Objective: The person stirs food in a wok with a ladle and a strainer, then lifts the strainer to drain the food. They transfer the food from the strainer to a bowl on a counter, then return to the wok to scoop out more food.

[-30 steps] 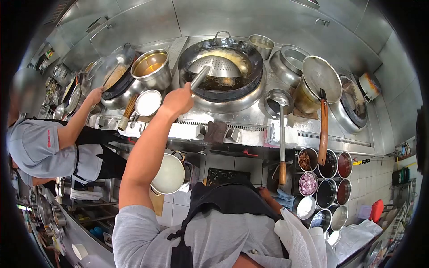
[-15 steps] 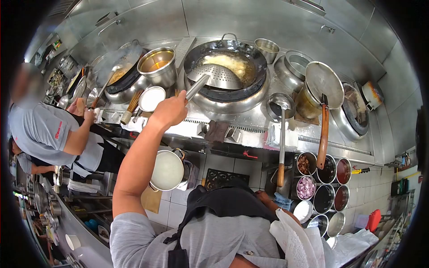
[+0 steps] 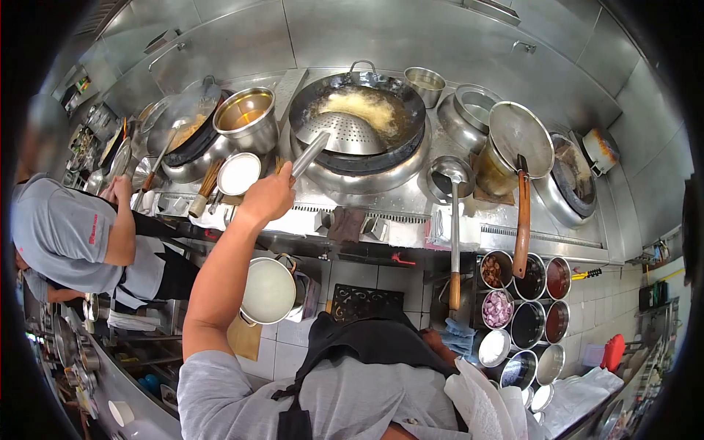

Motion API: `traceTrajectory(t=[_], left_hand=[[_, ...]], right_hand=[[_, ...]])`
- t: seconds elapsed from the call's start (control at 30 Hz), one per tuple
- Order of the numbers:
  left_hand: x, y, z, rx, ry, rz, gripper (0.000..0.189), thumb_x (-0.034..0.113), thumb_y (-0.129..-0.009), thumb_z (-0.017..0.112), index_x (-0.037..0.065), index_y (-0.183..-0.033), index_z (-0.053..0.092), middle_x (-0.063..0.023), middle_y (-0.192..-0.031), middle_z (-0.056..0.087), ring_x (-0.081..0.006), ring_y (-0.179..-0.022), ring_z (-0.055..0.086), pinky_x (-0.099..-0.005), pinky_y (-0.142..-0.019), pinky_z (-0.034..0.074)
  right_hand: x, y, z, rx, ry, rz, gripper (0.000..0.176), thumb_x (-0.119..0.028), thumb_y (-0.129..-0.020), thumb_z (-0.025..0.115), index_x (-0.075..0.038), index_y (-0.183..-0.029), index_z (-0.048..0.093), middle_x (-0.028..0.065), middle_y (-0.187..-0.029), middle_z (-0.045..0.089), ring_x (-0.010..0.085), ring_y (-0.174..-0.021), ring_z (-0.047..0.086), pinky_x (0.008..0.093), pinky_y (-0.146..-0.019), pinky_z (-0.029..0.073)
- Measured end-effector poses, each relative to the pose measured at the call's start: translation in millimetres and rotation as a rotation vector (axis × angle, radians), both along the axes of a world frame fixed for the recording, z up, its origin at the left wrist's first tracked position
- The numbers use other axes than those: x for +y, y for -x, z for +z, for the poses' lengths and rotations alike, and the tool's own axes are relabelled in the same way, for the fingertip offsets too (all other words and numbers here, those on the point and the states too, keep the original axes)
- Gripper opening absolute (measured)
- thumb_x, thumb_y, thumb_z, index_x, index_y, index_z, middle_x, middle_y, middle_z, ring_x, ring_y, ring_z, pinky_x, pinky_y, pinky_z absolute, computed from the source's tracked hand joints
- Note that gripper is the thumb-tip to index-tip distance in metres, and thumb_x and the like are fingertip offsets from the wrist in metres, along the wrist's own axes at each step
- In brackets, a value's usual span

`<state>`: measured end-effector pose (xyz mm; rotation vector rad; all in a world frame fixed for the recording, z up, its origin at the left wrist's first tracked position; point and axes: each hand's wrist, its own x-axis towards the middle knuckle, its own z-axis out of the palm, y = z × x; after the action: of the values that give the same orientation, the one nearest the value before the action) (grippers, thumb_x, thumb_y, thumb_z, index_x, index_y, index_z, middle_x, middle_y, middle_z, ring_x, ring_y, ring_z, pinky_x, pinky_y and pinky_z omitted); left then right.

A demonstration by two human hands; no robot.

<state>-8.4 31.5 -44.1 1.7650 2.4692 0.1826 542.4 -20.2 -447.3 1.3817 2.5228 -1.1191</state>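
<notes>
My left hand (image 3: pixel 269 194) is closed around the metal handle of a perforated skimmer (image 3: pixel 350 134). The skimmer's round bowl rests in a large dark wok (image 3: pixel 308 110), its holed surface facing up. Just beyond it, pale yellow frothing food (image 3: pixel 361 105) sits in brown oil. Low at my side, my right hand (image 3: pixel 438 345) is mostly hidden by my apron, beside a blue cloth (image 3: pixel 460 337). Its fingers are too obscured to read.
A steel pot of amber liquid (image 3: pixel 253 132) stands left of the wok. To the right are a ladle (image 3: pixel 455 235) and a strainer (image 3: pixel 521 139) on a pot. Several seasoning containers (image 3: pixel 528 325) line the lower right. A co-worker (image 3: pixel 73 227) stands at left.
The view has shifted slightly, moving most of the scene a little left. The skimmer stays in my left hand within the wok. The co-worker's head and hands have moved.
</notes>
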Motion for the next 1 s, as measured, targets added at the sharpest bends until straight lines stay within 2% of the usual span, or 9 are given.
traceTrajectory(t=[0.23, 0.33, 0.43, 0.47, 0.53, 0.67, 0.8, 0.93, 1.0], left_hand=[[22.2, 3.4, -28.6, -0.017, -0.048, -0.022, 0.052, 0.017, -0.094, 0.049, -0.002, -0.141, 0.038, -0.0266, -0.098, 0.069, -0.0444, -0.09, 0.067, -0.0545, -0.081, 0.052], [35.9, 2.2, -32.2, -0.044, -0.023, -0.019, 0.048, 0.017, -0.097, 0.043, -0.003, -0.141, 0.037, -0.0273, -0.098, 0.068, -0.0451, -0.089, 0.067, -0.0545, -0.08, 0.052], [46.1, -1.7, -40.4, -0.03, -0.028, -0.019, 0.046, 0.018, -0.1, 0.039, -0.003, -0.141, 0.037, -0.0284, -0.103, 0.067, -0.0437, -0.093, 0.067, -0.0533, -0.08, 0.052], [47.5, -2.6, -40.8, -0.028, -0.022, -0.015, 0.046, 0.018, -0.1, 0.039, -0.003, -0.141, 0.037, -0.0286, -0.103, 0.067, -0.0434, -0.094, 0.067, -0.0531, -0.08, 0.052], [46.3, -2.7, -42.0, -0.03, -0.03, -0.014, 0.047, 0.018, -0.099, 0.041, -0.003, -0.141, 0.038, -0.0284, -0.104, 0.067, -0.043, -0.095, 0.067, -0.0529, -0.081, 0.052], [40.6, 5.4, -52.3, -0.116, -0.068, -0.022, 0.061, 0.019, -0.093, 0.054, -0.002, -0.146, 0.032, -0.0275, -0.103, 0.068, -0.0436, -0.095, 0.066, -0.0541, -0.084, 0.05], [22.2, -1.6, -40.3, -0.144, -0.031, -0.021, 0.061, 0.02, -0.093, 0.055, -0.002, -0.146, 0.034, -0.0274, -0.106, 0.067, -0.0441, -0.097, 0.065, -0.0536, -0.085, 0.05], [4.9, -10.8, -27.7, -0.129, -0.003, 0.003, 0.061, 0.02, -0.093, 0.056, -0.002, -0.146, 0.034, -0.026, -0.108, 0.067, -0.0435, -0.099, 0.065, -0.0528, -0.085, 0.05], [-2.1, -13.3, -22.6, -0.115, 0.012, -0.003, 0.062, 0.02, -0.093, 0.057, -0.002, -0.146, 0.034, -0.0261, -0.109, 0.067, -0.0432, -0.099, 0.065, -0.0527, -0.085, 0.05]], right_hand=[[-8.7, -13.4, -9.9, -0.029, -0.036, 0.187, 0.033, -0.026, -0.077, 0.062, -0.006, -0.099, 0.076, 0.0206, -0.102, 0.071, 0.0344, -0.096, 0.07, 0.0423, -0.08, 0.055], [-7.8, -22.8, -44.2, 0.165, 0.068, 0.034, 0.03, -0.027, -0.078, 0.063, -0.008, -0.097, 0.077, 0.0179, -0.102, 0.072, 0.0322, -0.096, 0.07, 0.0394, -0.081, 0.055], [-13.4, -13.3, -21.2, 0.246, 0.358, -0.299, 0.03, -0.028, -0.078, 0.065, -0.009, -0.097, 0.077, 0.0154, -0.103, 0.073, 0.0312, -0.096, 0.07, 0.0366, -0.083, 0.055], [-14.0, -10.1, -11.0, 0.195, 0.298, -0.231, 0.03, -0.029, -0.078, 0.066, -0.009, -0.098, 0.077, 0.0151, -0.103, 0.073, 0.0309, -0.097, 0.07, 0.0362, -0.084, 0.054], [-17.3, -12.5, -4.2, 0.092, 0.183, -0.1, 0.031, -0.03, -0.077, 0.067, -0.01, -0.099, 0.076, 0.0144, -0.103, 0.073, 0.0304, -0.097, 0.069, 0.0355, -0.085, 0.054], [-19.8, -15.5, -16.8, 0.116, 0.391, -0.338, 0.032, -0.032, -0.078, 0.068, -0.011, -0.1, 0.076, 0.0134, -0.105, 0.073, 0.0309, -0.099, 0.069, 0.0362, -0.083, 0.055], [-13.2, -17.4, -13.1, 0.07, 0.272, -0.123, 0.034, -0.035, -0.081, 0.065, -0.009, -0.101, 0.075, 0.0158, -0.106, 0.072, 0.0338, -0.098, 0.069, 0.0392, -0.082, 0.055], [0.4, -4.9, -24.4, -0.173, 0.198, -0.245, 0.034, -0.037, -0.085, 0.06, -0.009, -0.098, 0.074, 0.017, -0.105, 0.072, 0.0353, -0.093, 0.07, 0.0424, -0.078, 0.055], [12.0, -4.1, -26.7, -0.003, 0.221, -0.213, 0.028, -0.033, -0.087, 0.06, -0.01, -0.095, 0.074, 0.0142, -0.096, 0.073, 0.032, -0.082, 0.07, 0.0426, -0.069, 0.054]])
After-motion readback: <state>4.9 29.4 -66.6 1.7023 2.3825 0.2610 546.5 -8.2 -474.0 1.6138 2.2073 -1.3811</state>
